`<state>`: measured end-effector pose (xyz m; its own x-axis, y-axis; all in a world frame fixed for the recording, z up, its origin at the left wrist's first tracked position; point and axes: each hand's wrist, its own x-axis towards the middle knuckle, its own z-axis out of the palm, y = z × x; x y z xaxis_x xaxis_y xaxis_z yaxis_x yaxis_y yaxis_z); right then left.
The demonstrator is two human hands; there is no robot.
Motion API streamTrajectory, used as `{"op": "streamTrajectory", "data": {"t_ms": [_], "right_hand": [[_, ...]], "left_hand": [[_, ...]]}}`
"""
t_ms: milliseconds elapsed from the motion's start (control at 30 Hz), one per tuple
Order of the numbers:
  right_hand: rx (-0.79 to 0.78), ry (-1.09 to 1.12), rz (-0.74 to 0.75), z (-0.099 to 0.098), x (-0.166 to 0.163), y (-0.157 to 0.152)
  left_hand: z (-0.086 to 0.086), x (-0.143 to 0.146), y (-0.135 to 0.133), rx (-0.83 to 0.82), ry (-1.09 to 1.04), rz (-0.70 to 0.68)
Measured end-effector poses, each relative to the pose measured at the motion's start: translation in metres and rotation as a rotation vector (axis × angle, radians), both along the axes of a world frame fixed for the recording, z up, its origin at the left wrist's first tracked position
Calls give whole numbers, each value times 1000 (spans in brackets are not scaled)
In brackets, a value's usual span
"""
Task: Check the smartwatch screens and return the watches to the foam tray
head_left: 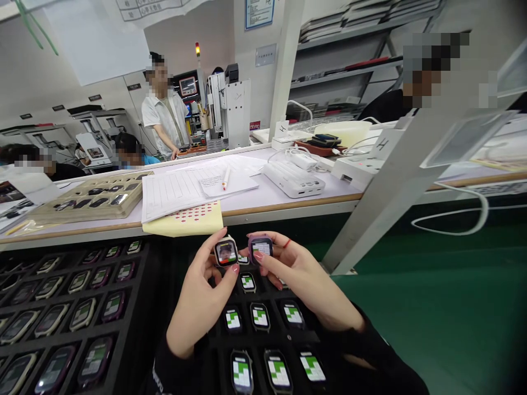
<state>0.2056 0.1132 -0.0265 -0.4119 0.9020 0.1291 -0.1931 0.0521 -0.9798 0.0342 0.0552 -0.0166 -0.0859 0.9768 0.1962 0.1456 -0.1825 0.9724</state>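
Right now you have a watch in each hand, lifted side by side just above the black tray (142, 285), screens turned up toward you. Your left hand (197, 312) holds the pale watch (226, 252), its fingers (218, 235) together and clamped on the watch's rim; that screen shows a dark, mottled picture. Your right hand (307, 280) holds the purple watch (261, 248) the same way, its fingers (258, 255) pinched on the case, and that screen is light, though too small to read.

Below your hands, the tray's sockets carry rows of more watches (260, 316), most showing a green-and-white pattern. One sits almost directly beneath your grip, and another partly shows between your hands. A second block of watches (78, 282) lies off to your left, with dimmer screens.

Beyond the tray runs the bench (341, 189), with a beige tray (90, 195) of dark watches on it, a ruled form (177, 192), a yellow pad (183, 219) dotted with red marks, a pen (226, 177) and a white box (293, 178) with cables. Farther off, a co-worker (164, 109) stands at a machine (230, 112) — hands well away from yours.
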Motion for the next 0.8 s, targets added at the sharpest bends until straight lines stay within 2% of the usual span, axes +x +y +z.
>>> {"op": "streamTrajectory", "data": {"t_ms": [133, 567, 800], "right_hand": [[-6, -27, -26, -1, 0, 1], [54, 27, 30, 5, 1, -2], [55, 77, 35, 1, 2, 4]], "left_hand": [[0, 0, 1, 4, -10, -2], [-1, 0, 7, 16, -83, 46], [-5, -3, 13, 5, -78, 63]]}}
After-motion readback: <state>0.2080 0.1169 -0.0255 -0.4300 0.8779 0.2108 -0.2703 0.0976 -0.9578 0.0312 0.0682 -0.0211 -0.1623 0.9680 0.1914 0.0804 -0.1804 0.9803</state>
